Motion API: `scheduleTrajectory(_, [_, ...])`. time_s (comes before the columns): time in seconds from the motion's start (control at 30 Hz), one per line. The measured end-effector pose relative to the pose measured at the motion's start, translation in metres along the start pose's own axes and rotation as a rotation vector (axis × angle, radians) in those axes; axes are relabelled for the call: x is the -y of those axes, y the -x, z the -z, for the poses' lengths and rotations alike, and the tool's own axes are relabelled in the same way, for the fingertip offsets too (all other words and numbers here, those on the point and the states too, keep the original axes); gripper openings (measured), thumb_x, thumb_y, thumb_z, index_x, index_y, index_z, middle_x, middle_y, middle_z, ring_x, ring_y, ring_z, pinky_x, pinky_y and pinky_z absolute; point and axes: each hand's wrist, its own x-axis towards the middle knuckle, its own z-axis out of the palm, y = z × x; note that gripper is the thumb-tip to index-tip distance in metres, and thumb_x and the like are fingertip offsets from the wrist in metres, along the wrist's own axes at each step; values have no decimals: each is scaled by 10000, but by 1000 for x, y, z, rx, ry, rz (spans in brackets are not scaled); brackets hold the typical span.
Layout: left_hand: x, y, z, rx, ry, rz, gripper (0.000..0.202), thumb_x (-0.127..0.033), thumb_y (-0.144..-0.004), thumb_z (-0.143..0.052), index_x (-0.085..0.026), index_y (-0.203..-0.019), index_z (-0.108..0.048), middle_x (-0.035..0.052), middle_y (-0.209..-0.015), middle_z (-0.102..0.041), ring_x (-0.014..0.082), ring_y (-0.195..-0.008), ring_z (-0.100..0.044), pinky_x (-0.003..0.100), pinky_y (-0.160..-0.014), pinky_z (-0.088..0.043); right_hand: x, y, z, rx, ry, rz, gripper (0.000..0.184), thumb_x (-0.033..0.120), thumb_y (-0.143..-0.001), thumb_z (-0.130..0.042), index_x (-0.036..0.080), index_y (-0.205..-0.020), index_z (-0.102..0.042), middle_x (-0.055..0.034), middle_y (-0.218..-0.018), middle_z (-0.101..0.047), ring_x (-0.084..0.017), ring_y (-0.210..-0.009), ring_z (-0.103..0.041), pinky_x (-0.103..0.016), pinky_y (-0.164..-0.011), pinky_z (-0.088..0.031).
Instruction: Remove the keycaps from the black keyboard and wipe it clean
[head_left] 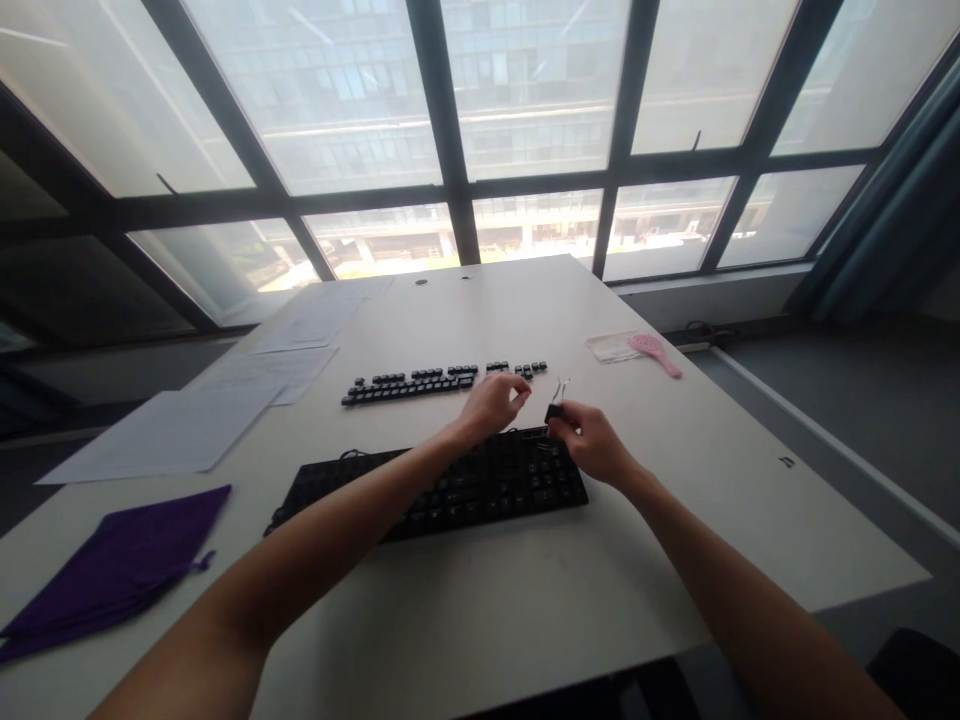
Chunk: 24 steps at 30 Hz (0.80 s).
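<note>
A black keyboard (450,490) lies on the white table (465,610) in front of me. Behind it, rows of loose black keycaps (420,384) are laid out in lines. My right hand (589,440) hovers over the keyboard's right end and pinches a small black wire keycap puller (556,405), its wire loops pointing up. My left hand (491,402) is raised just left of it, over the gap between keyboard and keycap rows, fingers curled into a pinch; what they hold is too small to make out.
A purple cloth pouch (112,570) lies at the near left. Several white paper sheets (180,425) cover the left of the table. A pink hairbrush (654,352) on a clear wrapper sits at the far right. Large windows stand behind the table.
</note>
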Motion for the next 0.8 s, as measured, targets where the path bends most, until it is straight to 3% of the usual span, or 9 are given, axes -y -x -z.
scheduleTrajectory(0.13, [-34, 47, -2, 35, 34, 4, 194, -173, -893, -568, -232, -945, -746, 40, -943, -739, 227, -933, -654, 345, -879, -496, -3, 2, 3, 40, 31, 21, 162, 187, -884, -520, 174, -759, -621, -10, -704, -649, -161, -669, -563, -278, -626, -404])
scheduleTrajectory(0.27, [-50, 72, -13, 46, 34, 18, 226, -140, -897, -531, -210, -983, -727, 61, -972, -701, 226, -959, -625, 329, -870, -496, -8, 4, 10, 90, 96, 20, 156, 190, -873, -528, 177, -750, -623, -16, -709, -661, -168, -674, -567, -282, -625, -403])
scheduleTrajectory(0.4, [-52, 79, -21, 20, -15, 39, 220, -138, -902, -525, -209, -986, -716, 67, -993, -671, 227, -962, -602, 333, -865, -494, -10, 7, 14, 122, 105, 17, 152, 181, -870, -530, 183, -761, -635, -21, -728, -679, -182, -694, -587, -295, -641, -418])
scheduleTrajectory(0.63, [-52, 80, -20, 15, -17, 32, 223, -151, -922, -516, -216, -1003, -714, 64, -987, -659, 221, -957, -597, 327, -857, -490, -17, 8, 15, 56, 88, 55, 141, 195, -887, -544, 191, -812, -664, -26, -779, -698, -199, -742, -613, -311, -695, -448])
scheduleTrajectory(0.8, [-52, 81, -22, 15, -49, 29, 226, -158, -926, -511, -218, -1011, -712, 63, -996, -657, 225, -950, -591, 339, -855, -489, -24, 13, 11, 146, 109, 45, 155, 213, -910, -532, 192, -807, -647, -24, -762, -678, -195, -717, -596, -309, -680, -445])
